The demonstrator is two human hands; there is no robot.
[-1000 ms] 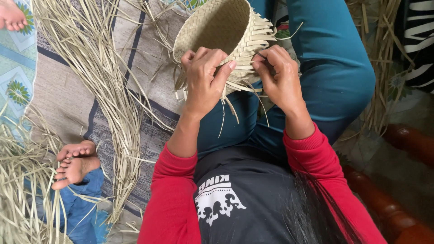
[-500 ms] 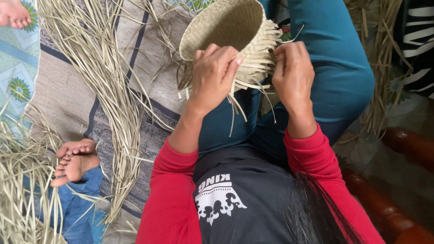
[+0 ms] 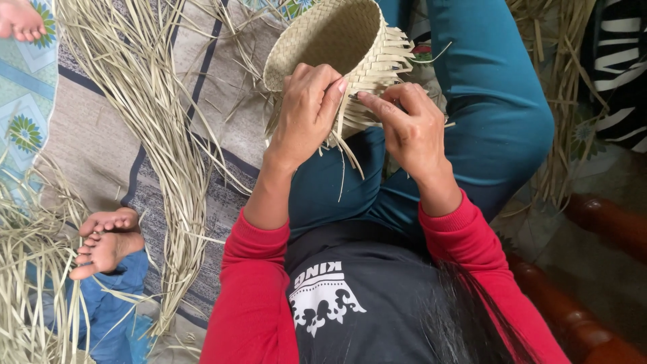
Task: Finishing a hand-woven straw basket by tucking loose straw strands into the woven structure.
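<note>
The left hand (image 3: 306,111) grasps the basket (image 3: 330,47) by its woven wall, fingers curled over the side, wrist bent down toward the lap. The right hand (image 3: 408,131) pinches a loose strip (image 3: 387,64) at the basket's unfinished edge, index finger stretched toward the left fingertips. The basket rests on its side on the lap, mouth facing away. Both forearms angle inward from red sleeves (image 3: 253,290). Loose straw (image 3: 158,135) lies on the mat (image 3: 87,141), beside another person's 2 bare feet (image 3: 104,239).

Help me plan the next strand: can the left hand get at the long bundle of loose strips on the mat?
Probably yes. The left hand now rests on the woven basket; the bundle of strips lies on the mat on that side, with nothing between.
</note>
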